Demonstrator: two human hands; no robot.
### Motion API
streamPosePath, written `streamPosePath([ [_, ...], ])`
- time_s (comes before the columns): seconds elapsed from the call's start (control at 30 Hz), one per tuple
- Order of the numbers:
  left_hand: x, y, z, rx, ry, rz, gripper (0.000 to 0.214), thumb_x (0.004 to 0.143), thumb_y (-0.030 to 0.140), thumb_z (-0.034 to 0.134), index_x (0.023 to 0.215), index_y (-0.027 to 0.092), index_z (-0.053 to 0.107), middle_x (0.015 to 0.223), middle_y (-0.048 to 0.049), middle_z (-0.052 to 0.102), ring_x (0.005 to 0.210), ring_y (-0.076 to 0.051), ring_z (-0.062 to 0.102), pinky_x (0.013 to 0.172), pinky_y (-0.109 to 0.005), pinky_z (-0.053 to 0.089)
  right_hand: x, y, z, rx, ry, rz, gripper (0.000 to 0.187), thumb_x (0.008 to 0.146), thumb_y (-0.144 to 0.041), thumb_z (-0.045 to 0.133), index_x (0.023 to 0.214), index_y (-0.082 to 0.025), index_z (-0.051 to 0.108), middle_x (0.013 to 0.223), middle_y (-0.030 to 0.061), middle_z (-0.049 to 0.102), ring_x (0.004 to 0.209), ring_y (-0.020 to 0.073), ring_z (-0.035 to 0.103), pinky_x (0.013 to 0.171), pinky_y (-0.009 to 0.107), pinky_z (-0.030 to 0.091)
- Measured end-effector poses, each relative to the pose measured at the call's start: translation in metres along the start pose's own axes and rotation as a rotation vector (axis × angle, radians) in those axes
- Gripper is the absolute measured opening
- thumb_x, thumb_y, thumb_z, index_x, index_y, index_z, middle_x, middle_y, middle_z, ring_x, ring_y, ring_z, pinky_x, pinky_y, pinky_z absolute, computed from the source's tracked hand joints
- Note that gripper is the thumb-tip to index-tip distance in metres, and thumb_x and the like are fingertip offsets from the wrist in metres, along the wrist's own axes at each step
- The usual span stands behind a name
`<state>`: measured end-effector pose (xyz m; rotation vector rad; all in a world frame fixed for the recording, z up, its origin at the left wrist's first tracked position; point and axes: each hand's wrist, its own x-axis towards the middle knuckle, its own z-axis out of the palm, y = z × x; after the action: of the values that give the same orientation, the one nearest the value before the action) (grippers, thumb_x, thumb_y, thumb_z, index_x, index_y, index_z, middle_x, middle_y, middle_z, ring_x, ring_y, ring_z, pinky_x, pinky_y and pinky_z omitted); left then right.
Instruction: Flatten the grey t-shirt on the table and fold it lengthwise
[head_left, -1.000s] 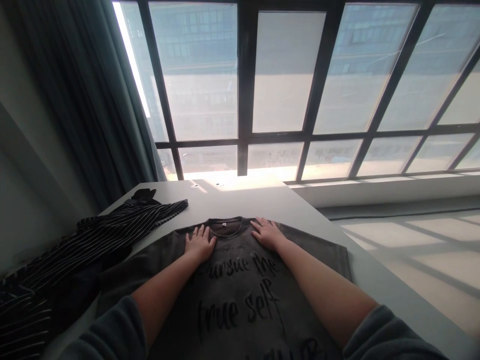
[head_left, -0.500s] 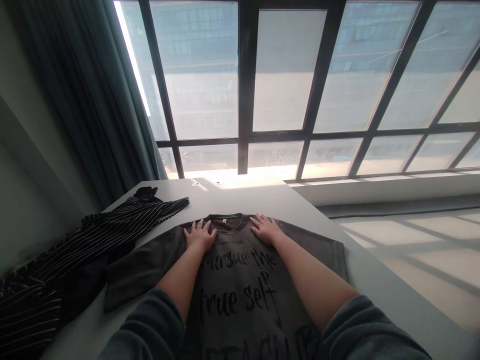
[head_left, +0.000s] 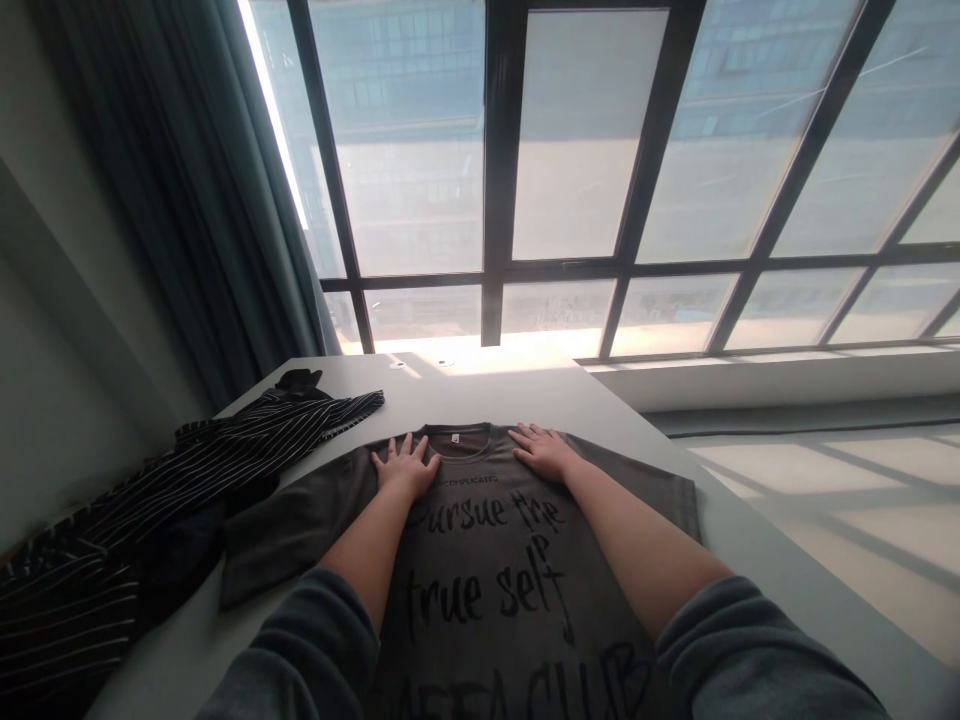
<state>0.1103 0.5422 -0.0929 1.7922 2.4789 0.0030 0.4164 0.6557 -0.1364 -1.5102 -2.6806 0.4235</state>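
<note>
A dark grey T-shirt [head_left: 487, 560] with black lettering lies flat and face up on the white table [head_left: 525, 395], its collar toward the window. My left hand [head_left: 406, 466] rests flat on the shirt just left of the collar, fingers spread. To the right of the collar my right hand [head_left: 544, 452] presses flat on the shoulder area, fingers stretched out. Neither hand holds anything. Grey sleeves are pushed up on both forearms.
A black garment with thin white stripes [head_left: 187, 480] lies heaped on the table's left side, touching the shirt's left sleeve. A dark curtain [head_left: 187, 200] hangs at the left. Large windows [head_left: 570, 150] stand behind the table. The table's right edge runs diagonally past the shirt.
Both hands have slid a little farther up the shirt toward the collar and shoulders. More of the shirt's lower lettering has come into view.
</note>
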Motion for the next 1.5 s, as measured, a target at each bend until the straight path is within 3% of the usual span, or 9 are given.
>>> streamPosePath([
  [0.2, -0.005, -0.001, 0.002, -0.013, 0.071, 0.059, 0.069, 0.099, 0.064, 0.028, 0.160, 0.035, 0.040, 0.172, -0.0027, 0.027, 0.159, -0.032, 0.021, 0.127, -0.061, 0.016, 0.002, 0.004, 0.001, -0.010, 0.024, -0.004, 0.067, 0.104, -0.062, 0.029, 0.166, -0.037, 0.026, 0.172, -0.0011, 0.010, 0.162, 0.0277, 0.013, 0.132, 0.053, 0.014],
  [0.33, -0.003, 0.000, 0.005, -0.017, 0.100, -0.069, 0.069, 0.098, 0.061, 0.028, 0.160, 0.033, 0.040, 0.172, -0.0020, 0.027, 0.158, -0.038, 0.021, 0.126, -0.065, 0.016, 0.000, 0.002, 0.001, 0.008, 0.052, 0.000, 0.065, 0.104, -0.058, 0.030, 0.165, -0.034, 0.030, 0.172, 0.0000, 0.013, 0.161, 0.0254, 0.015, 0.132, 0.052, 0.014],
  [0.53, 0.002, -0.002, 0.008, -0.021, 0.086, -0.068, 0.072, 0.096, 0.063, 0.028, 0.161, 0.035, 0.038, 0.173, -0.0008, 0.024, 0.159, -0.038, 0.018, 0.126, -0.066, 0.015, -0.006, 0.002, 0.000, 0.079, 0.130, -0.009, 0.062, 0.104, -0.051, 0.037, 0.160, -0.025, 0.044, 0.170, 0.0033, 0.024, 0.159, 0.0252, 0.022, 0.133, 0.048, 0.017],
  [0.67, 0.002, -0.003, 0.008, -0.019, 0.088, -0.071, 0.071, 0.096, 0.063, 0.028, 0.161, 0.036, 0.038, 0.173, -0.0004, 0.025, 0.159, -0.037, 0.018, 0.126, -0.066, 0.015, -0.019, 0.027, -0.003, 0.323, 0.264, -0.013, 0.055, 0.102, -0.047, 0.039, 0.144, -0.019, 0.063, 0.166, 0.0068, 0.032, 0.154, 0.0214, 0.034, 0.131, 0.036, 0.028],
  [0.77, 0.003, -0.003, 0.007, -0.009, 0.074, -0.080, 0.071, 0.096, 0.064, 0.027, 0.162, 0.038, 0.036, 0.173, 0.0006, 0.023, 0.160, -0.037, 0.017, 0.127, -0.065, 0.013, -0.032, 0.055, -0.006, 0.498, 0.318, 0.035, 0.057, 0.100, -0.045, 0.042, 0.146, -0.017, 0.059, 0.162, 0.0105, 0.038, 0.151, 0.0215, 0.040, 0.126, 0.035, 0.037],
  [0.9, 0.003, -0.002, 0.006, 0.004, 0.050, -0.086, 0.071, 0.097, 0.064, 0.026, 0.163, 0.038, 0.033, 0.174, 0.0011, 0.021, 0.160, -0.037, 0.015, 0.127, -0.064, 0.012, -0.056, 0.086, -0.010, 0.487, 0.370, 0.016, 0.057, 0.095, -0.044, 0.046, 0.143, -0.016, 0.060, 0.159, 0.0115, 0.042, 0.149, 0.0221, 0.042, 0.120, 0.033, 0.045],
  [1.07, 0.002, -0.001, 0.006, 0.013, 0.066, -0.078, 0.071, 0.097, 0.064, 0.026, 0.162, 0.037, 0.035, 0.173, -0.0001, 0.022, 0.159, -0.037, 0.017, 0.127, -0.065, 0.015, -0.105, 0.117, 0.000, 0.235, 0.203, 0.018, 0.063, 0.092, -0.045, 0.049, 0.149, -0.019, 0.056, 0.154, 0.0091, 0.050, 0.144, 0.0256, 0.048, 0.128, 0.039, 0.035],
  [1.2, 0.003, -0.002, 0.007, 0.016, 0.080, -0.075, 0.071, 0.097, 0.064, 0.026, 0.162, 0.037, 0.036, 0.173, 0.0003, 0.023, 0.159, -0.037, 0.019, 0.126, -0.066, 0.015, -0.137, 0.139, 0.018, 0.143, 0.126, 0.146, 0.067, 0.098, -0.056, 0.037, 0.159, -0.029, 0.046, 0.167, 0.0012, 0.030, 0.157, 0.0295, 0.029, 0.132, 0.052, 0.025],
  [1.5, 0.004, 0.000, 0.007, 0.046, 0.063, -0.086, 0.072, 0.097, 0.065, 0.024, 0.163, 0.037, 0.034, 0.173, -0.0003, 0.023, 0.159, -0.036, 0.019, 0.127, -0.064, 0.017, -0.119, 0.166, 0.020, 0.041, 0.118, 0.328, 0.066, 0.101, -0.057, 0.032, 0.163, -0.036, 0.034, 0.170, -0.0007, 0.021, 0.159, 0.0319, 0.023, 0.129, 0.062, 0.019],
])
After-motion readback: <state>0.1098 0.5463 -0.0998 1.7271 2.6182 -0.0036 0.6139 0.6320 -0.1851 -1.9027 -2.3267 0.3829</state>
